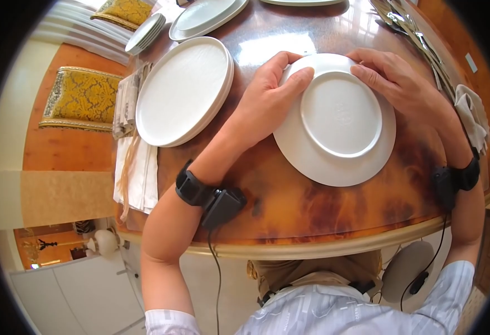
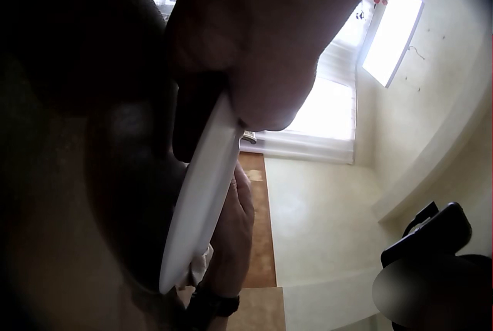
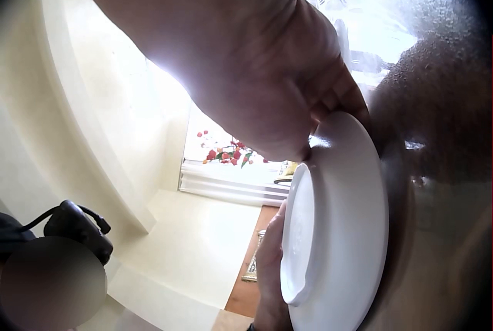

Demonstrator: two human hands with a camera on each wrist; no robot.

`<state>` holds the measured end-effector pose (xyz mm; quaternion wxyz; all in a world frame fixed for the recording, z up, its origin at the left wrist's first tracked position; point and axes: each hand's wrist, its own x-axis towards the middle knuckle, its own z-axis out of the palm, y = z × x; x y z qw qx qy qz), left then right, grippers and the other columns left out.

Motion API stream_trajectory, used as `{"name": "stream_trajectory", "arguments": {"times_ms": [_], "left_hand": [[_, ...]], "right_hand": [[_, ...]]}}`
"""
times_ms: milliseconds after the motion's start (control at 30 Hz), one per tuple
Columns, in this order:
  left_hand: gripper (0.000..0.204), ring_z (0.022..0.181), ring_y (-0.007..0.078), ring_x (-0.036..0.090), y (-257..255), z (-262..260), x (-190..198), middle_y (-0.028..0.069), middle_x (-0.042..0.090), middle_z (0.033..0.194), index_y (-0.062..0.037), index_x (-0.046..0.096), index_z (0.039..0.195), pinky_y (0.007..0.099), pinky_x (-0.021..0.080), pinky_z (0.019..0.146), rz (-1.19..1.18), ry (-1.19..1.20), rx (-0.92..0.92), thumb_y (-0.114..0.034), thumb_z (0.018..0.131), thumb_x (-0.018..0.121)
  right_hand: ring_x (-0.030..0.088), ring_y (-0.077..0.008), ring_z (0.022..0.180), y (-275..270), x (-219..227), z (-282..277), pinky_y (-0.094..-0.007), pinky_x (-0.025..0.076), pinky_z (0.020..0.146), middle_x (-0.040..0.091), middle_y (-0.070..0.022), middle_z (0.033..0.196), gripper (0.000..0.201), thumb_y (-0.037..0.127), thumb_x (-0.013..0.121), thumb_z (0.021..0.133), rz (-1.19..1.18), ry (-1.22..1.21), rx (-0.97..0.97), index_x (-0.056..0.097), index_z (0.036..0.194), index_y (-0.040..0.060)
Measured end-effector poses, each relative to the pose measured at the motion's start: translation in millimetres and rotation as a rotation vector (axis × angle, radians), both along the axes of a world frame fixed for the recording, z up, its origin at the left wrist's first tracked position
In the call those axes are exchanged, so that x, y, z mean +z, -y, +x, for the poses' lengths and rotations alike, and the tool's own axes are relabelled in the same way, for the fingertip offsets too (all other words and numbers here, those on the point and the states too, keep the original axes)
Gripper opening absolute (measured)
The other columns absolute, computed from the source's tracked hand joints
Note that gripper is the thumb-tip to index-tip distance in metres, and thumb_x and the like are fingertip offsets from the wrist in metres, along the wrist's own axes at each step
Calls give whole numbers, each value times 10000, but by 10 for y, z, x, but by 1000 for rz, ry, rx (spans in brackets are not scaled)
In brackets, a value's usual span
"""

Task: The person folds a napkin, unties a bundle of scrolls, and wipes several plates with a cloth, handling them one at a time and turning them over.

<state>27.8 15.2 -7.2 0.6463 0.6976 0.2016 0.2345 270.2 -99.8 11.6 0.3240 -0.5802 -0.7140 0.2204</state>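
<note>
A white plate (image 1: 340, 120) is turned so that its underside, with a raised foot ring, faces the head camera. My left hand (image 1: 270, 95) grips its far rim on the left, thumb lying on the underside. At the right of the same rim my right hand (image 1: 398, 84) holds on, its thumb also on the underside and the fingers curled beneath. In the left wrist view the plate (image 2: 204, 192) shows edge-on, tilted over the table. The right wrist view has the plate's underside (image 3: 347, 223) with the right fingers around its upper edge.
Left of the hands lies a stack of white plates (image 1: 184, 92). More plates (image 1: 208, 19) stand farther back, beside a stack of small plates (image 1: 145, 33). Cutlery (image 1: 418, 39) lies at the right, near a cloth napkin (image 1: 472, 117). White napkins (image 1: 139, 173) lie along the left edge.
</note>
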Motion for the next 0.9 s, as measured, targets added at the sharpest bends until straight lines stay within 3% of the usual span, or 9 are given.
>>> {"name": "stream_trajectory", "arguments": {"times_ms": [400, 500, 600, 900], "left_hand": [[375, 941, 68, 632, 6, 1, -17, 51, 685, 1075, 25, 570, 1284, 237, 531, 805, 34, -8, 1, -283, 1071, 599], [326, 960, 23, 633, 3, -15, -11, 6, 700, 1089, -15, 580, 1308, 195, 513, 820, 39, -21, -9, -259, 1092, 580], [329, 956, 22, 633, 2, -16, -11, 6, 701, 1088, -15, 579, 1312, 195, 513, 816, 44, -23, -10, -260, 1092, 579], [364, 945, 47, 637, -4, -13, -17, 33, 695, 1080, 9, 571, 1299, 217, 524, 806, 51, -21, -6, -280, 1079, 595]], "right_hand": [[606, -181, 885, 25, -84, 7, -327, 493, 812, 662, -107, 962, 392, 342, 565, 1095, 109, 76, -57, 661, 1180, -28], [607, -246, 1109, 57, 58, -9, -351, 467, 990, 659, -135, 1158, 418, 368, 533, 1107, -83, 84, -66, 640, 1294, 10], [615, -205, 893, 42, -50, -16, -337, 496, 825, 668, -121, 974, 406, 349, 560, 1096, 114, 86, -62, 662, 1182, -34], [622, -228, 972, 64, -62, -10, -352, 492, 884, 674, -141, 1057, 416, 357, 560, 1095, 101, 81, -81, 651, 1219, -30]]}}
